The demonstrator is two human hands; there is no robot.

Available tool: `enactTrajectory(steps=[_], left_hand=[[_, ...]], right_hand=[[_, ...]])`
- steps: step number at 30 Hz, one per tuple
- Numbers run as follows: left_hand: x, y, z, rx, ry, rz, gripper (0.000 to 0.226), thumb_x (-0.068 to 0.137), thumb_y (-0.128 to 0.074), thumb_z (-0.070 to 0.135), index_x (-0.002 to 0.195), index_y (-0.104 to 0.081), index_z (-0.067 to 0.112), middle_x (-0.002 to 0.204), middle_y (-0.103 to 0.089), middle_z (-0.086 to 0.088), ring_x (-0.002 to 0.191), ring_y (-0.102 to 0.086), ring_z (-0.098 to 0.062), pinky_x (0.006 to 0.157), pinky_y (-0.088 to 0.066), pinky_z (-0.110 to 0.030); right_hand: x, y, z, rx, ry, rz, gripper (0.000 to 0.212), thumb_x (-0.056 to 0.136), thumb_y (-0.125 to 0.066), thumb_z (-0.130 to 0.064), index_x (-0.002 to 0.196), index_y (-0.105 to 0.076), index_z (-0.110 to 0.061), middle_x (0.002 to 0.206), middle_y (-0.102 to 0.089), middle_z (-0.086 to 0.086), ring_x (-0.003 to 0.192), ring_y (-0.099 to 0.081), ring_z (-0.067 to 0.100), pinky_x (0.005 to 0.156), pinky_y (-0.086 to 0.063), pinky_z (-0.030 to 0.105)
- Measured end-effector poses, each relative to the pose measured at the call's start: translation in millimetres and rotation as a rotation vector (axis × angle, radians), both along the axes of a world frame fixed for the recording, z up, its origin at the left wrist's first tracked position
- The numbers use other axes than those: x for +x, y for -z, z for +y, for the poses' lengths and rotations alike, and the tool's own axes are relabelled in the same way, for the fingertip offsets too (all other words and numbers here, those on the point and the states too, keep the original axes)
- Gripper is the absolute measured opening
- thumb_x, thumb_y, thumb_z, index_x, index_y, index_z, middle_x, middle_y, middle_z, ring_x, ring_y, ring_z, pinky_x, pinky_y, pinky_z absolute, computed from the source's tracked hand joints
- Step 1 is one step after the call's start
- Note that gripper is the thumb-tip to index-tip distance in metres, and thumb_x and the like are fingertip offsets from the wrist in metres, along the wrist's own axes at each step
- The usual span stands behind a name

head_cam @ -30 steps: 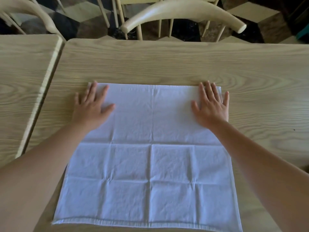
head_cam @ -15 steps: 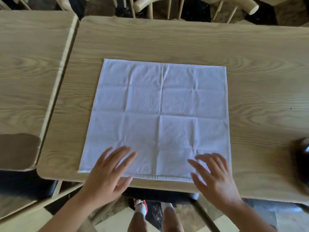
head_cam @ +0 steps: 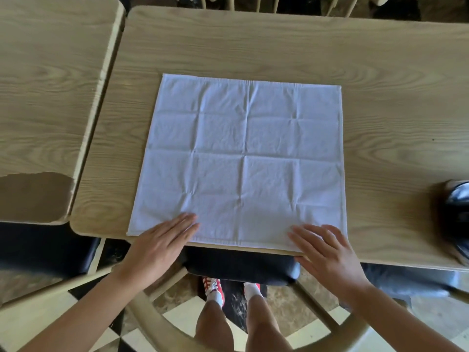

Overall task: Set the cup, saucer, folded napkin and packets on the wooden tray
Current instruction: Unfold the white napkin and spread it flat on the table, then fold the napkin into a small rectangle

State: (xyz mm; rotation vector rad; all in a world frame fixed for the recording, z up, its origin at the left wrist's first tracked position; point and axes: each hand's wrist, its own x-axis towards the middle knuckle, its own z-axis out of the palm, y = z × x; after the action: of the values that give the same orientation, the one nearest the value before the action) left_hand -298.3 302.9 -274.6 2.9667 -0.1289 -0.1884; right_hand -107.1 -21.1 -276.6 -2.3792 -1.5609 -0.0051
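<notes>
A white cloth napkin (head_cam: pixel 243 158) lies spread flat and unfolded on the wooden table (head_cam: pixel 253 47), with old crease lines across it. My left hand (head_cam: pixel 162 240) rests flat on the napkin's near left corner, fingers together and extended. My right hand (head_cam: pixel 324 247) lies flat on the near right corner, fingers slightly apart. Neither hand grips anything. No cup, saucer, packets or tray can be made out.
A second wooden table (head_cam: pixel 50 85) adjoins on the left, with a narrow gap between. A dark shiny object (head_cam: pixel 456 204) sits at the table's right edge, cut off by the frame. A black-seated chair (head_cam: pixel 241 265) stands under the near edge, my legs behind it.
Both hands slid from the napkin's far corners back to its near corners. The view tilted down, bringing the near table edge, chair and floor into sight.
</notes>
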Motion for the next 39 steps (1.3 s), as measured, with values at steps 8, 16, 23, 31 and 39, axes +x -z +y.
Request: enactTrajectory(steps=[8,16,23,31,39], left_hand=[[22,-40,3,-0.193,-0.097,-0.016,0.02,0.084,-0.051,0.018,0.085,-0.07,0.011,0.088,-0.073,0.002,0.076,-0.07,-0.009,0.067,-0.052,-0.016],[51,-80,20,-0.56,-0.464,0.518,0.008,0.081,-0.068,0.022,0.077,-0.067,0.028,0.076,-0.07,0.017,0.077,-0.064,0.005,0.075,-0.051,-0.019],[68,-124,35,-0.769,-0.292,1.01,0.017,0.08,-0.069,0.018,0.072,-0.071,0.034,0.071,-0.069,0.018,0.07,-0.061,0.002,0.066,-0.042,-0.013],[121,-129,66,-0.589,-0.508,0.381,0.006,0.079,-0.07,0.015,0.077,-0.074,0.019,0.078,-0.072,0.017,0.073,-0.065,-0.002,0.065,-0.046,-0.013],[169,-65,90,-0.298,-0.451,-0.027,0.005,0.079,-0.068,0.006,0.081,-0.072,0.007,0.08,-0.064,-0.008,0.078,-0.061,-0.025,0.068,-0.039,-0.03]], right_hand=[[11,-22,-4,0.044,0.126,0.223,0.01,0.079,-0.062,-0.008,0.083,-0.065,-0.016,0.082,-0.072,-0.001,0.076,-0.069,0.018,0.048,-0.055,0.033],[56,-72,11,-0.308,0.293,0.79,0.022,0.08,-0.068,-0.023,0.065,-0.062,-0.038,0.073,-0.067,-0.024,0.072,-0.065,-0.002,0.069,-0.052,0.017],[74,-136,13,-0.751,0.12,1.028,0.012,0.081,-0.064,-0.03,0.074,-0.07,-0.037,0.078,-0.07,-0.027,0.078,-0.062,-0.012,0.073,-0.042,0.011],[135,-126,50,-0.273,0.329,0.752,0.024,0.078,-0.071,-0.016,0.068,-0.065,-0.038,0.067,-0.071,-0.02,0.068,-0.066,-0.003,0.068,-0.05,0.015],[175,-64,83,-0.229,0.395,0.397,0.006,0.082,-0.06,-0.022,0.08,-0.065,-0.024,0.083,-0.067,-0.003,0.089,-0.063,0.023,0.078,-0.052,0.043]])
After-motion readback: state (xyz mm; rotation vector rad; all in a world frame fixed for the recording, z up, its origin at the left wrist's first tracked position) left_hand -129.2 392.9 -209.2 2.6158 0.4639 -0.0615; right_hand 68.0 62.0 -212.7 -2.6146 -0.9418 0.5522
